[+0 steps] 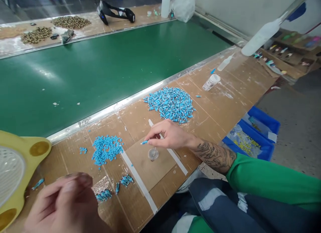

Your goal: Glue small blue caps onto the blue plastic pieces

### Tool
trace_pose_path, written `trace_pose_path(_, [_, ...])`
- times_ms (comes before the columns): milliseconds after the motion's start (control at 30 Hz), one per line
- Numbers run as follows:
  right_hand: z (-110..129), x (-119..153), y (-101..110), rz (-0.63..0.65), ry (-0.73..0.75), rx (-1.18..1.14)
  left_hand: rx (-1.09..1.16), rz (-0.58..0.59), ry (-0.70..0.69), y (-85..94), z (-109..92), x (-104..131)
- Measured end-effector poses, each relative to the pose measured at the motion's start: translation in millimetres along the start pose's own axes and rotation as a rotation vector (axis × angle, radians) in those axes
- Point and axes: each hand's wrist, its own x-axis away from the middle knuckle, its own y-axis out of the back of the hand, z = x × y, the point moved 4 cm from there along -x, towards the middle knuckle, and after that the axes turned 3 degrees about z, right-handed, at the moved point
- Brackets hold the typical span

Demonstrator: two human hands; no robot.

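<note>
My right hand (168, 135) pinches a small blue piece with a pale tip (144, 142) between thumb and fingertips. A thin rod seems to run from under this hand into a small clear cup (153, 154) on a square cardboard sheet (160, 169). My left hand (66, 203), close to the camera and blurred, has thumb and fingers pressed together; whatever they may hold is hidden. Near it lie small groups of blue pieces (126, 180) and a scatter of tiny blue rings (106, 148). Beyond my right hand is a large heap of blue pieces (173, 104).
A green conveyor belt (112, 62) runs behind the cardboard-covered bench. At left stands a yellow stool-like frame (37, 149). A white tub (211, 82) and a squeeze bottle (225, 63) are at right. Blue bins (263, 152) sit beyond the bench edge.
</note>
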Motion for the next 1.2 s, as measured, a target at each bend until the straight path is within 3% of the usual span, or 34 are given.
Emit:
trace_pose_path(67, [4, -2, 0, 0.012, 0.027, 0.033, -0.187, 0.142, 0.005, -2.8, 3, 7])
trace_pose_path(100, [6, -3, 0, 0.026, 0.048, 0.052, -0.318, 0.279, -0.023, -8.4, 6, 11])
trace_pose_path(167, [12, -4, -1, 0.055, 0.09, 0.073, -0.541, 0.566, -0.131, -22.5, 13, 19])
trace_pose_path(267, [16, -4, -2, 0.065, 0.119, 0.081, -0.739, 0.783, -0.31, -39.5, 18, 30])
trace_pose_path(467, [14, 2, -4, 0.052, 0.11, 0.082, -0.985, 0.884, -0.431, -58.3, 12, 41])
trace_pose_path(800, [3, 10, 4, 0.039, 0.16, 0.051, -1.277, 1.142, -0.328, -74.4, 5, 35])
trace_pose_path(967, [-2, 13, 8, 0.035, 0.165, 0.029, -1.412, 1.244, -0.344, -88.5, 1, 31])
trace_pose_path(1100, [-5, 14, 12, 0.016, 0.169, 0.01, -1.453, 1.267, -0.392, -97.2, -2, 28])
trace_pose_path(1200, [-8, 15, 15, 0.007, 0.169, -0.003, -1.34, 1.256, -0.339, -86.3, -3, 23])
